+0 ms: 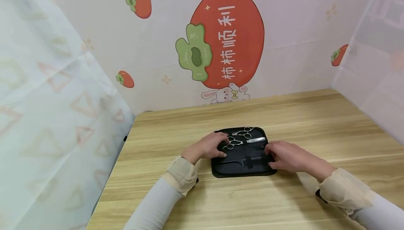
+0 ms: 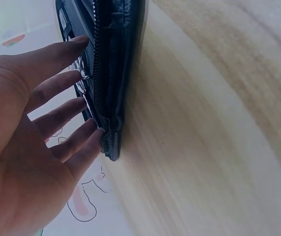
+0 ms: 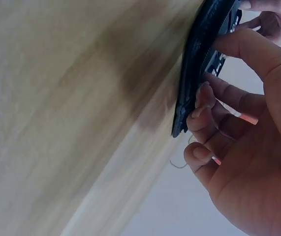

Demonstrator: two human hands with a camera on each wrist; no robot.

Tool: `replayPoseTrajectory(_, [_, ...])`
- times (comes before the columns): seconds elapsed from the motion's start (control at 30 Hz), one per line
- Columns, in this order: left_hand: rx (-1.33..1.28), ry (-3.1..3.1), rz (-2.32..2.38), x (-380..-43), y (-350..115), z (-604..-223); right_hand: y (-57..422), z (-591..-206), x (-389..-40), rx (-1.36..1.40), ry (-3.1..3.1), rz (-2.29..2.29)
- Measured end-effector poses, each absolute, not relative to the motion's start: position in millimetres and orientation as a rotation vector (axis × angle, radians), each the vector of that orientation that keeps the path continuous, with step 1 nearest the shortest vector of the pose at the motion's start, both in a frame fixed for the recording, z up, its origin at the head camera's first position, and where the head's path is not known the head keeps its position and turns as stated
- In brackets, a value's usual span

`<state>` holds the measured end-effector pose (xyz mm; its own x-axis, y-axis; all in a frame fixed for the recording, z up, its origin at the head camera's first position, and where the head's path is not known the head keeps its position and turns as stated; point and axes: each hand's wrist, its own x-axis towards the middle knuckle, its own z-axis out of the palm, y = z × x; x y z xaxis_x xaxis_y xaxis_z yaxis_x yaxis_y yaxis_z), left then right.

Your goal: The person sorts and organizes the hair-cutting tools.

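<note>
"Report the room, left to right."

"At left, a pale cloth (image 1: 47, 117) with faint triangle prints hangs in folds. The back wall (image 1: 157, 47) bears persimmon prints, the largest (image 1: 240, 40) with white characters turned sideways, above a printed rabbit (image 1: 222, 95). At right, a pale sheet (image 1: 386, 47) encloses the side."

"The surface?"

"A table (image 1: 157, 132) in light wood grain, meeting the back wall."

"And the item on it?"

"An open black case (image 1: 237, 155) with a zip along its rim lies flat between the hands."

"The hands?"

"The left hand (image 1: 208, 146) is over the case's left edge, fingers spread and slightly bent, hiding part of one pair of scissors (image 1: 236, 142). A second pair (image 1: 241, 132) lies beyond; to its right, a silver bar (image 1: 256, 140). Nearer the front is a dark comb-like tool (image 1: 228, 161)."

"The right hand (image 1: 288, 156)?"

"It touches the right edge and covers part of it. Thumb and forefinger stand apart, the other fingers bent. Whether they grip the rim, I cannot tell."
</note>
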<state>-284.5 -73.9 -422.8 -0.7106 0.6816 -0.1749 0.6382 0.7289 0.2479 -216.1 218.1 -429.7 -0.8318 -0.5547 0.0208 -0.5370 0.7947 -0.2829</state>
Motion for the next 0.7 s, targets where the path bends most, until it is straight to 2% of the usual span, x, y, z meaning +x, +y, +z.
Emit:
replayPoseTrajectory(0.23, [1.034, 2.665, 0.260, -286.3, -74.6, -423.0, 224.7, -422.1, -225.1, -0.885, 2.900, -0.441])
replayPoseTrajectory(0.7, [0.978, 2.674, 0.188, -292.9, -72.9, -421.8, 241.9, -420.5, -273.7, -0.839, 2.944, -0.508])
